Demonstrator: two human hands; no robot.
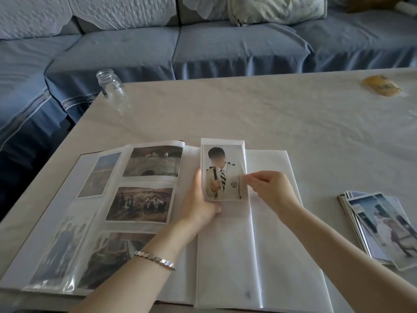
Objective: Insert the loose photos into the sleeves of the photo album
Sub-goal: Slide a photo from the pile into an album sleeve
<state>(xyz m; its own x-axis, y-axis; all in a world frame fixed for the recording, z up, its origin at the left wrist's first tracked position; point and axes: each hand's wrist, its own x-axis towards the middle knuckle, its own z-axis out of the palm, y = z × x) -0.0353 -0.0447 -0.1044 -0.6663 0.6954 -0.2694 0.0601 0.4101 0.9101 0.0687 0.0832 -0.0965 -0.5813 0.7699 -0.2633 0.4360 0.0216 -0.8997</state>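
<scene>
We see the album (270,245) lying open on the table (248,109), its left page full and its right page mostly bare sleeves. The task's photo (222,175), a portrait, stands at the top of the right page, close to the spine. The left hand (198,199) grips it at the lower left, thumb laid up along the edge, which we judge keeps it square to the pocket. The right hand (270,188) pinches thumb to forefinger at the photo's right edge. There a clear flap overlaps the corner, so we take it that this hand lifts the film of the sleeve (222,142) to open it. We cannot tell for sure whether film or photo is in that pinch. Nor can we tell how far the photo is in, as white shows above its top. The left fingers are hidden beneath it. The stack (383,227) of loose photos waits by the right forearm, within reach, and only its top print shows. Glare blurs the lower left page.
</scene>
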